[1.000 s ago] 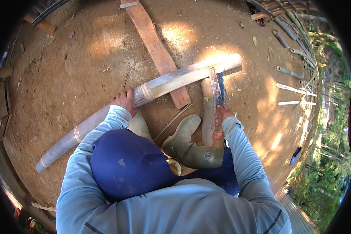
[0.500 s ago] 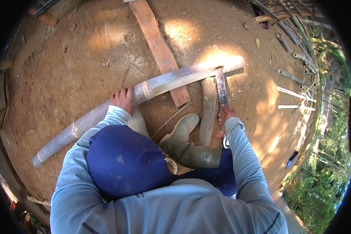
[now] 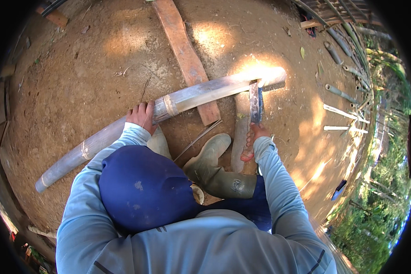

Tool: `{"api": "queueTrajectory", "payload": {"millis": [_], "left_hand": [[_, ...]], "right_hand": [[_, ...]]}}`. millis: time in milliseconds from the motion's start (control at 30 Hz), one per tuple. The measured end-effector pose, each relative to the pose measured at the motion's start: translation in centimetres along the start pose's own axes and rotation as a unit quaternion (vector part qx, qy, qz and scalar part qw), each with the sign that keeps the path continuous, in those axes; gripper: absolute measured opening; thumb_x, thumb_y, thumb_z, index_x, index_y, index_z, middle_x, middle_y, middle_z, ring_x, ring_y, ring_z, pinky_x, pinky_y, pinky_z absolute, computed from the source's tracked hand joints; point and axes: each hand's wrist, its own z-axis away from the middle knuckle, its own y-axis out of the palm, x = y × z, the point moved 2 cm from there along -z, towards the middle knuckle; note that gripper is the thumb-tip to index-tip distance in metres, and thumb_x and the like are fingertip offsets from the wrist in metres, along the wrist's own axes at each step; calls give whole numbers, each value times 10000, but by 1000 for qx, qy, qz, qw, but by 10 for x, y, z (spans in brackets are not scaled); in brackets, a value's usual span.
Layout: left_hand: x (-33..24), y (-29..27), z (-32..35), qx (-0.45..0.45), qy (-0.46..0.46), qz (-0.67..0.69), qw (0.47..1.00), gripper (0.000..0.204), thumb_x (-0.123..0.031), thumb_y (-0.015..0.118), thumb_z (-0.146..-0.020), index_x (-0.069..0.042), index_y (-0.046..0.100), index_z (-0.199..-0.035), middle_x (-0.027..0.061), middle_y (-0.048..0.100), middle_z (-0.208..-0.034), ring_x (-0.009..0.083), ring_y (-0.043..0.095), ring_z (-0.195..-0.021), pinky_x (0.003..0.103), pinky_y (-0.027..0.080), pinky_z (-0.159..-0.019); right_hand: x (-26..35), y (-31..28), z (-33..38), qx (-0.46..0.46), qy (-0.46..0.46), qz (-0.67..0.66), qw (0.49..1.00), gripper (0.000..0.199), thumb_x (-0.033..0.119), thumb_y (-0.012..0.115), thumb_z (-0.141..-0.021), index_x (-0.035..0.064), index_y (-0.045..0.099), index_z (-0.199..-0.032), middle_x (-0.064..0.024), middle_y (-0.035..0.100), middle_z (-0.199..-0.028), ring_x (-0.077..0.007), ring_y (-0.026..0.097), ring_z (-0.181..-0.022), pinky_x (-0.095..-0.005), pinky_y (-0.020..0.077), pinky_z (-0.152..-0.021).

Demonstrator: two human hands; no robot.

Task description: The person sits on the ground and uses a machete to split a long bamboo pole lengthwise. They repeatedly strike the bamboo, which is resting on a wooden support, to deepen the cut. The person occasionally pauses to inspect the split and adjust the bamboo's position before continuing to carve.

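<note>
The left hand (image 3: 141,116) grips over the bamboo pole (image 3: 192,96), fingers close together, while the right hand (image 3: 256,135) is closed around the handle of a long flat blade (image 3: 254,102), which points away from the person, its tip at the pole's near side near the right end; whether it cuts in is unclear. The pole's long axis slants from lower left, near the person, to farther off at upper right, crossing over a reddish plank (image 3: 182,50) and the far end of a short log (image 3: 239,128).
</note>
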Motion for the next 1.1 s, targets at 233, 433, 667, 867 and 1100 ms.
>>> {"api": "queueTrajectory", "payload": {"millis": [233,433,667,867,1100], "left_hand": [[-1,-3,0,-21,10,-17,1000,841,-309,851,-725,-109,431,-1426,146,582,-1284,344,589,-1178,492,474,-1002],[-1,-3,0,-11,4,-16,1000,851,-307,851,-724,-108,424,-1433,146,579,-1290,344,584,-1186,494,475,-1000],[0,1,0,-17,7,-13,1000,862,-297,858,-714,-103,424,-1433,153,574,-1302,347,581,-1197,496,474,-1005],[4,-1,-2,5,4,7,1000,857,-309,830,-728,-90,423,-1450,172,562,-1326,379,578,-1205,507,455,-1042],[3,0,-3,27,2,-4,1000,874,-316,832,-726,-90,416,-1460,175,557,-1336,375,568,-1227,510,448,-1052]], "right_hand": [[-5,-7,6,49,31,-18,998,211,241,598,-957,172,505,-1133,-92,535,-686,-232,501,-475,-439,413,-414],[-6,1,25,66,55,4,996,212,248,564,-957,182,489,-1144,-104,534,-704,-242,478,-494,-445,404,-444],[-21,17,51,68,65,-1,996,220,250,580,-955,176,493,-1143,-107,538,-700,-249,501,-497,-457,418,-443],[-23,-4,51,113,64,40,991,273,270,601,-952,135,518,-1173,-97,549,-698,-231,508,-474,-429,419,-424],[10,-6,0,57,32,-18,998,184,291,606,-951,196,506,-1073,-67,523,-701,-227,490,-511,-441,425,-452]]}}
